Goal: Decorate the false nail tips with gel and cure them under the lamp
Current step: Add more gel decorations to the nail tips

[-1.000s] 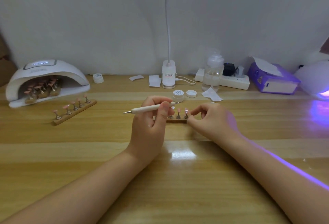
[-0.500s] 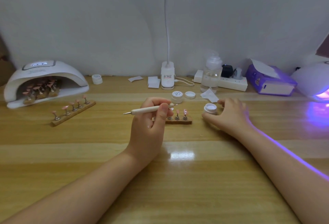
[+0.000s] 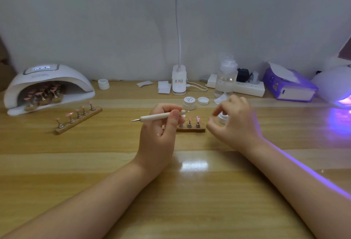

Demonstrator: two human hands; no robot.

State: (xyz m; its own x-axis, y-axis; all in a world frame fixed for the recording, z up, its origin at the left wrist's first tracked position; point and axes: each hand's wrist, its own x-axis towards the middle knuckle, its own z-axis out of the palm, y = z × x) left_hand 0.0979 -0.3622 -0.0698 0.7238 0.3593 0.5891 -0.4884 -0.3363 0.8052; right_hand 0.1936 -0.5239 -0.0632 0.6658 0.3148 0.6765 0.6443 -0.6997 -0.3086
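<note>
Left hand [image 3: 158, 126] is gripping the dotting pen [image 3: 159, 116], fingers curled round the white shaft. Pen is lying roughly level, metal tip pointing left, other end sitting just above the near nail stand [image 3: 191, 128].

That stand is a short wooden bar on the table [image 3: 171, 191] between my hands, partly hidden behind my left fingers. Three pegs are showing, each carrying a pink nail tip [image 3: 189, 118].

Right hand [image 3: 234, 122] is hovering just right of the stand, blurred. Fingers are bent, thumb and forefinger curving toward each other with a gap between; I'm not seeing anything pinched. A small white gel jar [image 3: 222, 118] is sitting behind that hand, mostly covered. Whether the fingers are touching it I can't tell.

Behind the stand: a second gel jar [image 3: 189, 103] with a printed lid, and a loose white cap [image 3: 203, 100] lying open side up beside it.

Far left: a white curing lamp [image 3: 47, 84] is standing with its display lit, more stands of pink tips inside its mouth. A long wooden stand [image 3: 78, 120] with five pink tips is lying angled in front of it.

Far right edge: a second lamp [image 3: 336, 86] is glowing violet, throwing light across the table and my right forearm.

Back row: a desk lamp base [image 3: 178, 80] with cable, a clear pump bottle [image 3: 226, 79], a power strip [image 3: 247, 87], a purple tissue box [image 3: 288, 84], another small jar [image 3: 103, 84], some paper wipes [image 3: 164, 87].
</note>
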